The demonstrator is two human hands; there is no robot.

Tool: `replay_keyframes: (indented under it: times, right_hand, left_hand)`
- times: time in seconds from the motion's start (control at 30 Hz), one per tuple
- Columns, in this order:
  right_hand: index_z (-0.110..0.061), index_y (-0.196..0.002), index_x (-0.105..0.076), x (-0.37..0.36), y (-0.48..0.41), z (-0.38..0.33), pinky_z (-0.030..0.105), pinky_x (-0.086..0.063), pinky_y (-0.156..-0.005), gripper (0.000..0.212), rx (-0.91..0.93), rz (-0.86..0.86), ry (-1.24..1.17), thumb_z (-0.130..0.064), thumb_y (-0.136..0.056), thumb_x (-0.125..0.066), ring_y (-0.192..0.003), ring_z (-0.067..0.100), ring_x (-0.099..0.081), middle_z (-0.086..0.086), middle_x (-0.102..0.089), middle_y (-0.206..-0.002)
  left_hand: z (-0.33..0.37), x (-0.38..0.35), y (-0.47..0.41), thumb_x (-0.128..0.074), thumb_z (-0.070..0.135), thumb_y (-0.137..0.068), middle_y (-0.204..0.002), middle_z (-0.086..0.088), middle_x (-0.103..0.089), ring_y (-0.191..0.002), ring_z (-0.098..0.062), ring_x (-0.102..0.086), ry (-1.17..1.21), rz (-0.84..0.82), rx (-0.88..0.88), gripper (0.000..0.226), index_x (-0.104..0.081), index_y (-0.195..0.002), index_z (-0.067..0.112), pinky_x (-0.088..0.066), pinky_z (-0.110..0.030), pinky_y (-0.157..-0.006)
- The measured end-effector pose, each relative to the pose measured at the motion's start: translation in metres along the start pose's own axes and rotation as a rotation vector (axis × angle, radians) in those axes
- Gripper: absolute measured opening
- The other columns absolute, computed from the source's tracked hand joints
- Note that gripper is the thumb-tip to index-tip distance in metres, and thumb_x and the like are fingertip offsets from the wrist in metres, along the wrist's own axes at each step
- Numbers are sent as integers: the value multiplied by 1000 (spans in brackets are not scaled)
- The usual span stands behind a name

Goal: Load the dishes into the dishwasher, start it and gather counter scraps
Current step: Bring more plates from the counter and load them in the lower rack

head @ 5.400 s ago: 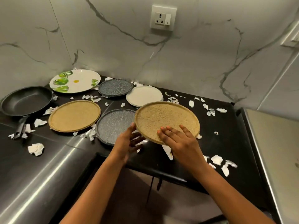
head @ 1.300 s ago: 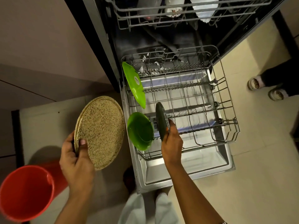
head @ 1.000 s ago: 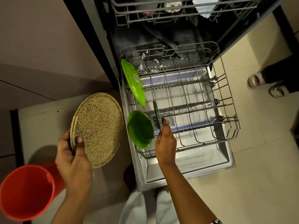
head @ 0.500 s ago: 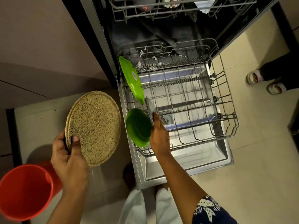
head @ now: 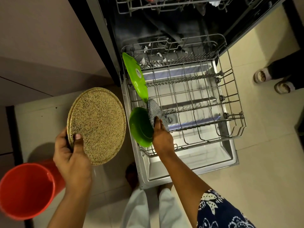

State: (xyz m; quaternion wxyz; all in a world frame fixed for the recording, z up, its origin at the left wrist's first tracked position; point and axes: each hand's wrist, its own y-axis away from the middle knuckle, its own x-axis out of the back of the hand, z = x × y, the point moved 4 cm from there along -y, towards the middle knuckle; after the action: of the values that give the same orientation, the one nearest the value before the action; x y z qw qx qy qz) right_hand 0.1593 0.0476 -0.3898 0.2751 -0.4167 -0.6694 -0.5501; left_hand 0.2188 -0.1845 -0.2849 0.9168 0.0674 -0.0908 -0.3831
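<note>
Grey plate [head: 153,111] now against green bowl [head: 140,127], pinched in right grip [head: 162,139]; tan plate [head: 98,124] in left grip [head: 72,160].

Nothing legible — the sticker [head: 138,73] on the green plate [head: 140,87] is blurred.

The round tan plate [head: 98,124] looks matt and grainy; the small grey speckled plate [head: 153,111] has a dull, stone-like finish. The green plastic bowl [head: 139,127], flat green plate [head: 135,76] and red plastic bucket [head: 24,191] are smooth and glossy. The grey wire rack [head: 197,102] is metal, above a shiny steel door lining [head: 205,155].
</note>
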Motion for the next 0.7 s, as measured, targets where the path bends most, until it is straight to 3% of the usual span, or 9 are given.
replay_keyframes:
  times: [0.1,0.23,0.37,0.53,0.6,0.7]
  right_hand:
    - [-10,-149,-9,11,-2,0,39,-49,-87,60,-45,75,-28,-3,-95,-35,-113,31,-58,15,-39,-145]
    - [-9,-149,-11,1,5,-7,40,-51,-87,59,-24,79,-15,-1,-96,-36,-116,31,-56,16,-41,-143]
    - [-10,-149,-18,-11,6,6,40,-50,-86,60,-48,89,-102,4,-93,-36,-116,34,-56,18,-40,-144]
    - [-7,-147,-24,-16,7,12,41,-53,-79,60,48,87,-168,2,-91,-44,-108,37,-60,20,-40,-144]
    - [-9,-149,-16,-17,4,17,40,-47,-93,65,78,32,-206,-9,-93,-48,-126,33,-47,14,-29,-152]
    - [-9,-150,-4,-11,7,21,40,-20,-116,85,127,-39,-250,-39,-90,-57,-145,26,-13,10,-11,-157]
  left_hand:
    - [-3,0,-3,-52,17,-94,-118,2,-62,-115,-20,-58,-10,13,1,25,-59,-112,33,-46,-46,-101]
    - [-10,-1,-6,-55,23,-91,-116,1,-62,-112,-19,-58,6,0,7,22,-61,-109,34,-46,-45,-100]
    - [-7,-5,-5,-52,12,-94,-111,10,-63,-108,-10,-58,37,1,4,27,-60,-107,34,-47,-35,-98]
    - [0,-12,-5,-50,6,-96,-103,17,-65,-102,-1,-59,48,-15,3,31,-60,-104,34,-48,-21,-91]
    - [3,-11,-5,-50,10,-95,-106,14,-64,-104,-4,-58,25,-21,-8,28,-60,-105,35,-48,-24,-93]
    - [10,-10,-2,-49,11,-95,-105,15,-65,-103,-4,-58,43,-18,-15,28,-62,-105,35,-47,-23,-92]
